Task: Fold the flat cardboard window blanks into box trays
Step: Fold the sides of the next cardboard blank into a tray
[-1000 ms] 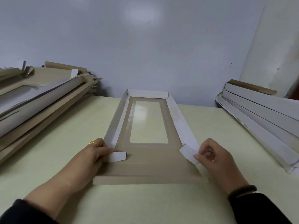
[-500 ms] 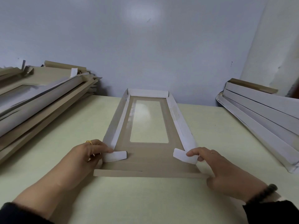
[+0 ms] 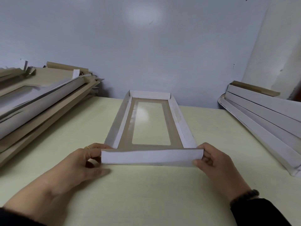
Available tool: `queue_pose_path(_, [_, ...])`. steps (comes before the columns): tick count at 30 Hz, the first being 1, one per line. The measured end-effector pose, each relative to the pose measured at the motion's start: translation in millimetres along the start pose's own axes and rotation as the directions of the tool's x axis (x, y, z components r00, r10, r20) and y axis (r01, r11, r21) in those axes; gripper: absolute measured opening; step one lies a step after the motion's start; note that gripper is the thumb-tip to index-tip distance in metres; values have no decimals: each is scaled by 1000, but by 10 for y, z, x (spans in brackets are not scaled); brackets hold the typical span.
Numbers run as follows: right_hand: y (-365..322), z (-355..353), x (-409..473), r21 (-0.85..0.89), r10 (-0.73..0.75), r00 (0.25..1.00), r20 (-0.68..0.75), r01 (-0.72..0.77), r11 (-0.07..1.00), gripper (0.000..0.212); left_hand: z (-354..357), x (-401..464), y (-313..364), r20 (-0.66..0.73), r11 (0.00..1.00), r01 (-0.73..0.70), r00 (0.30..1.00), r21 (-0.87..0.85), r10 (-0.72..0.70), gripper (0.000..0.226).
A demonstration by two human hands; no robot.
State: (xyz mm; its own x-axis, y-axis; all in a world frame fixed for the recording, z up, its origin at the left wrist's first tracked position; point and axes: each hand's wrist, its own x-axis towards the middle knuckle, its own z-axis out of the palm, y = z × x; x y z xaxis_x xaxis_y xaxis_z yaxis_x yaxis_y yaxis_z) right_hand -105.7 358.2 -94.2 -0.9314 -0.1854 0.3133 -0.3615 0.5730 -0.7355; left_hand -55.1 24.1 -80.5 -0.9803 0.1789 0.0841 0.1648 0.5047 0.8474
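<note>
A long cardboard window blank (image 3: 123,136) lies lengthwise on the pale table (image 3: 146,193), brown inside with a clear window in the middle. Its far end and both long sides stand up as white walls. The near end flap (image 3: 151,157) is raised upright, white face toward me. My left hand (image 3: 84,162) grips the flap's left end, fingers curled behind it and thumb in front. My right hand (image 3: 213,160) grips the right end the same way.
A tall, untidy stack of flat brown and white blanks (image 3: 37,101) fills the table's left side. Folded white trays (image 3: 267,115) lean in a pile at the right, against the wall. A grey wall stands behind the table.
Both hands left the small white corner tabs and moved to the near end. The near flap, flat on the table before, now stands upright over the tabs.
</note>
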Motion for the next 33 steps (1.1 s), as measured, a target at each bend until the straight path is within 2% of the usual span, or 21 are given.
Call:
queue_pose_path(2, [17,31,6,40,12,1000,-28,-11,999,30,49,29,-4,-120,999,-27,992,31,30,25])
queue_pose_path(4, [20,51,16,61,12,999,-46,-9,998,31,111,63,-1,-222,997,-40,973,68,54,31])
queue_pose_path(7, [12,81,26,131,30,994,-105,-16,991,37,166,94,-14,-265,999,-25,964,47,36,31])
queue_pose_path(9, [-6,119,27,136,17,988,-156,5,991,41,178,102,-18,-320,999,-18,947,-38,5,29])
queue_pose_path(12, [-22,157,9,71,-25,982,-188,39,997,42,209,119,-29,-399,995,-7,916,-96,-32,35])
queue_pose_path(16, [-28,147,-29,-83,-88,992,-93,81,993,35,259,136,-56,-468,1000,15,884,-13,-20,40])
queue_pose_path(20, [-38,153,-33,-158,-131,989,-71,118,980,27,269,103,-33,-404,993,-13,913,118,60,42])
queue_pose_path(24, [-24,180,-15,-272,-171,985,-34,155,950,17,298,92,-39,-262,928,-45,953,370,151,42])
queue_pose_path(29, [-46,183,-18,-449,-179,984,-8,157,880,14,325,105,-46,-249,870,-49,949,491,194,20])
queue_pose_path(33, [-111,168,-4,-598,-310,950,-19,238,766,25,318,91,-35,-231,819,-32,952,573,199,7])
